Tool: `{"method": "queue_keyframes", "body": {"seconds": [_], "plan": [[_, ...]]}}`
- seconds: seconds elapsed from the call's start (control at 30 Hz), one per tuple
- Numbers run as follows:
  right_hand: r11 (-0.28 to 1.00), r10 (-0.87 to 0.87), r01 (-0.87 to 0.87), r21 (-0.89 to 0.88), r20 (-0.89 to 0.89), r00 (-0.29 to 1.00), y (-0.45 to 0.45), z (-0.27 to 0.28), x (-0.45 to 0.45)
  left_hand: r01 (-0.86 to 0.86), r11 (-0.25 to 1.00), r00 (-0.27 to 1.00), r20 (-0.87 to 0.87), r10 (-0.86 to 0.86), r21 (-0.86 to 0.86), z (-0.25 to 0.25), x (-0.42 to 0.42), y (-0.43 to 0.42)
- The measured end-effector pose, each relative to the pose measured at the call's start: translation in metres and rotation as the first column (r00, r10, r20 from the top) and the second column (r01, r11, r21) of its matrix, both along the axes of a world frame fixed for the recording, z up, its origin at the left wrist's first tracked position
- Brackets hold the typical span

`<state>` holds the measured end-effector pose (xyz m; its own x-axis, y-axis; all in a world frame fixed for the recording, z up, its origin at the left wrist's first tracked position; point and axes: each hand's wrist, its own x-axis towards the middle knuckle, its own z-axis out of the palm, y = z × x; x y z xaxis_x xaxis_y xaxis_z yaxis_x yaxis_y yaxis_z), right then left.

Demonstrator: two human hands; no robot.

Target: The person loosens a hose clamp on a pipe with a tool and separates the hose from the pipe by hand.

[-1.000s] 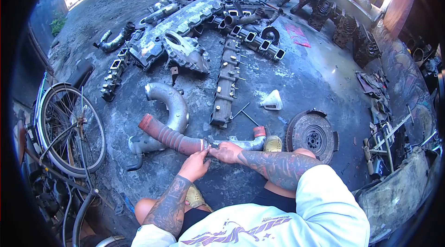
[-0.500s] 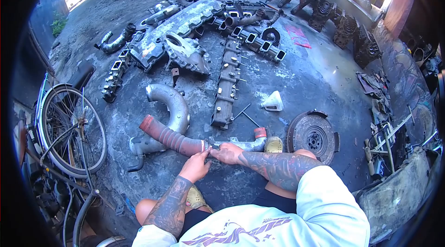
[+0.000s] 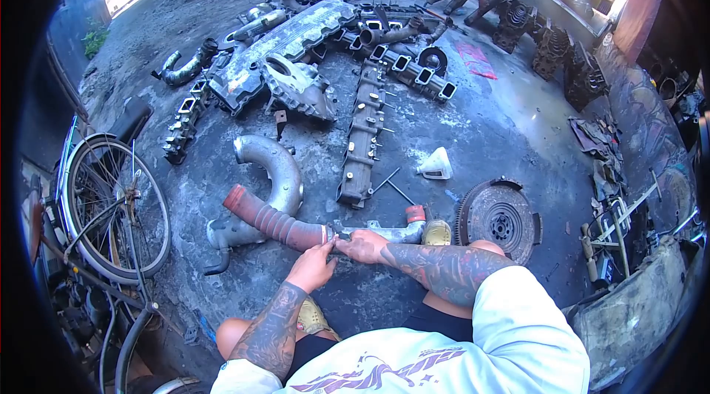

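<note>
Red hose [image 3: 275,221] before us has hardly shifted; our left hand [image 3: 310,268] and right hand [image 3: 364,247] meet at its banded end [image 3: 323,234], fingers [image 3: 323,248] curled, grip unclear. Engine parts [image 3: 285,46] litter the stained floor [image 3: 473,135].

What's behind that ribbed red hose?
A curved silver metal pipe shows on either side of the ribbed red hose; where the hose crosses, the pipe is covered and hidden.

What the left hand [image 3: 310,268] and right hand [image 3: 362,246] touch at the near end of the red hose [image 3: 275,224] is too small to tell. The hose hides part of the curved metal pipe [image 3: 282,167], and the bottom edge cuts off the white shirt [image 3: 521,338].
</note>
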<state>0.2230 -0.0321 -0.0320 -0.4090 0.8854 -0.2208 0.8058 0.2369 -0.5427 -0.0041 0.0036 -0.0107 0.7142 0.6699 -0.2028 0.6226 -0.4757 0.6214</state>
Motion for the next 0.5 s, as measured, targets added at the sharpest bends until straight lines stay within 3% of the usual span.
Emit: {"method": "queue_keyframes", "body": {"seconds": [0.2,0.5], "plan": [[0.998,0.032,-0.032,0.044,0.001,0.999,0.002,-0.01,0.001,-0.008,1.0,1.0,-0.01,0.008,-0.022,0.009,0.002,-0.001],[0.987,-0.118,0.109,-0.119,-0.073,0.99,-0.002,0.005,-0.002,-0.006,1.0,1.0,-0.016,0.006,-0.02,0.007,0.001,-0.001]]}}
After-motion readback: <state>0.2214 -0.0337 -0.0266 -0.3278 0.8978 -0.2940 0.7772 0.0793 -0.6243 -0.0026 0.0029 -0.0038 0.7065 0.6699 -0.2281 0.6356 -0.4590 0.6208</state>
